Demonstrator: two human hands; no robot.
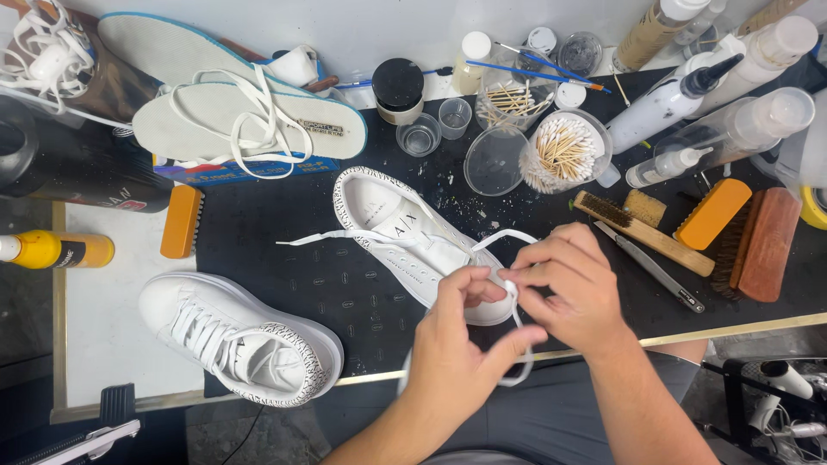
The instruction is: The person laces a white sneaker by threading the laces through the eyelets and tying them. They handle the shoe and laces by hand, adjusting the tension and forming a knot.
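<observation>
A white sneaker (405, 241) lies on its side on the black mat (258, 250), toe toward me. A white lace (345, 237) runs through it, one end trailing left across the mat. My left hand (461, 344) and my right hand (568, 284) meet over the toe, both pinching the lace near its tip; a loop of lace hangs below my left thumb. A second white sneaker (241, 340), laced, lies at the lower left, partly on the white board (112, 336).
Two white insoles (233, 116) with a loose lace lie at the back left. Cotton-swab jars (564, 151), small cups, bottles (689, 95), brushes (758, 241), an orange block (181, 221), a knife (650, 267) and a yellow bottle (56, 250) surround the mat.
</observation>
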